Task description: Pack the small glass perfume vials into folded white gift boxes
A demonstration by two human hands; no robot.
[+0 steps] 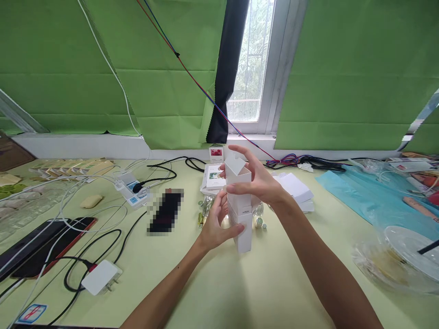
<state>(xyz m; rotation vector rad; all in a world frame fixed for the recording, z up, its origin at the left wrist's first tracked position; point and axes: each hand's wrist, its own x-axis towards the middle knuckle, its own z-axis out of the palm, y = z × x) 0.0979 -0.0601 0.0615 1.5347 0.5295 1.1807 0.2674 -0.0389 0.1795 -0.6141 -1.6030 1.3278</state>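
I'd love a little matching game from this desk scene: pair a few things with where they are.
Things:
1. tall white box
2. white charger
3. clear plastic cup lid
4. power strip

Places:
A. far right of the table
B. near left, with a black cable
C. held upright between left hand and right hand
D. back left, with plugs in it

Pairs: 1-C, 2-B, 3-A, 4-D
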